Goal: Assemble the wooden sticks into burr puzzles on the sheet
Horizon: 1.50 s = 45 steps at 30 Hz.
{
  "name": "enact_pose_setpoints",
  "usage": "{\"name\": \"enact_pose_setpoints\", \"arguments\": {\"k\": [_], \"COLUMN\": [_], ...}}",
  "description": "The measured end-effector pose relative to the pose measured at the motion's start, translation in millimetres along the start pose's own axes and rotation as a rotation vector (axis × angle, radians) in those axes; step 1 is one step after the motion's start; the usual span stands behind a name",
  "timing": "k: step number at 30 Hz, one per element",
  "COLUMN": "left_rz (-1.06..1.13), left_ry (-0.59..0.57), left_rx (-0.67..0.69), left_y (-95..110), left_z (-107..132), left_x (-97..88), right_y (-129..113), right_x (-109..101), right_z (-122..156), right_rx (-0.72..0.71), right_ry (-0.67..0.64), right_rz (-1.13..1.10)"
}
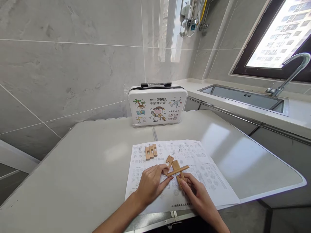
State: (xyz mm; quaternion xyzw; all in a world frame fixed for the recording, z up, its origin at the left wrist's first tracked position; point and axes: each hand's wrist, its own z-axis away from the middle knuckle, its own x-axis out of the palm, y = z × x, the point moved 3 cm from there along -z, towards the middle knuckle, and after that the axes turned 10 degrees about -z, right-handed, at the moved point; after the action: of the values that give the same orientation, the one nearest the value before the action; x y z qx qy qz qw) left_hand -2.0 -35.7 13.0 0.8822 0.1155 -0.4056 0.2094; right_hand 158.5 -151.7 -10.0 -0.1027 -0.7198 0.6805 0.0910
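My left hand is closed, its fingertips on a notched wooden puzzle piece and close to the left end of a narrow wooden bar. A flat slotted wooden piece is gripped near its lower end by my right hand, between thumb and fingers. The narrow bar lies across this slotted piece. How the pieces interlock is partly hidden by my fingers. Beyond my left hand, several notched wooden blocks lie side by side on a printed sheet of small diagrams.
A white travel case with cartoon prints and a black handle stands upright at the back of the white table, near the tiled wall. On the right are a counter with a sink, a curved faucet and a window.
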Motion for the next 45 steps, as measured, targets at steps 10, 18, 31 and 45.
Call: {"name": "enact_pose_setpoints", "arguments": {"k": [10, 18, 31, 45], "left_rz": [-0.137, -0.109, 0.068, 0.139], "left_ry": [-0.137, -0.141, -0.185, -0.206], "left_rx": [-0.055, -0.078, -0.210, -0.236], "left_y": [-5, -4, -10, -8], "left_z": [-4, -5, -2, -5], "left_x": [5.9, 5.2, 7.7, 7.2], "right_y": [10, 11, 17, 17], "right_x": [-5, -5, -8, -13], "right_z": [-1, -1, 0, 1], "right_rx": [0.032, 0.034, 0.062, 0.086], "right_ry": [0.123, 0.131, 0.184, 0.259], "right_rz": [-0.114, -0.127, -0.183, -0.247]}}
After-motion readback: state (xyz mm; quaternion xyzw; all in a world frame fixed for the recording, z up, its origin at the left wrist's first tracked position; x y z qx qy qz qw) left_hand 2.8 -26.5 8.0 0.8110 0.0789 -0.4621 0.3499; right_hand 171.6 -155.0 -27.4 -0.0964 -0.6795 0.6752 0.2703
